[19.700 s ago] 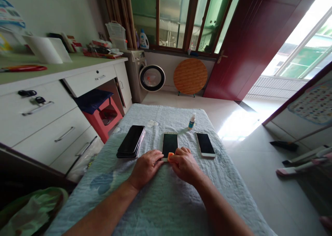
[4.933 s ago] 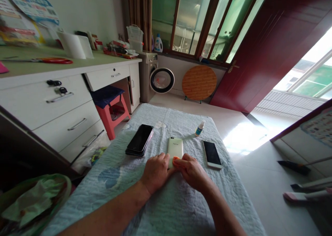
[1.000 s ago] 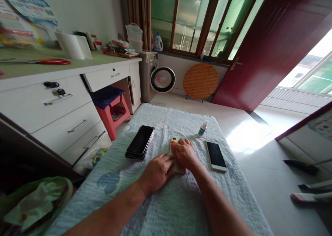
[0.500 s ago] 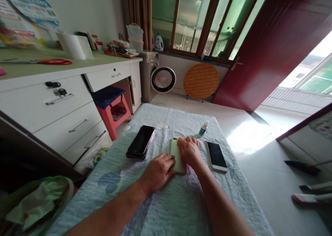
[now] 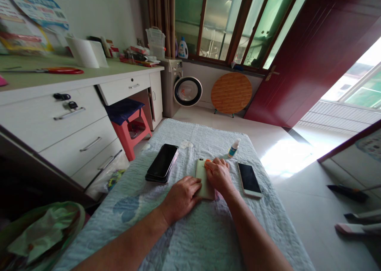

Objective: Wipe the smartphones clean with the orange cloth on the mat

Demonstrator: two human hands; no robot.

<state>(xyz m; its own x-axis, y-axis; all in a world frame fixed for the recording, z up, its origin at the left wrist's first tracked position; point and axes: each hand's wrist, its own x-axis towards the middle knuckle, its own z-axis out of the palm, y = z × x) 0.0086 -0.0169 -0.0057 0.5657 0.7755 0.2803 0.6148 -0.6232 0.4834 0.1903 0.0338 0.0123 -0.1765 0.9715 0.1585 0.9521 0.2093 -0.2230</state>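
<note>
A smartphone with a pale back lies face down on the cloth-covered table, its camera corner at the far end. My left hand grips its left side, fingers on the back and thumb near the lower edge. My right hand is closed on an orange cloth, pressed against the phone's upper right part; most of the cloth is hidden under the fingers. Left of my hands sits a stack of dark smartphones. A white-framed smartphone lies screen up to the right, and a small spray bottle stands beyond my right hand.
A light quilted cover spreads over the table. On the left are a white drawer desk, a red stool and a bin. A washing machine with its door open and a round wooden tabletop stand at the back.
My right hand and the orange cloth have shifted very slightly on the phone's back. My left hand keeps its hold on the phone, and the other things lie as before.
</note>
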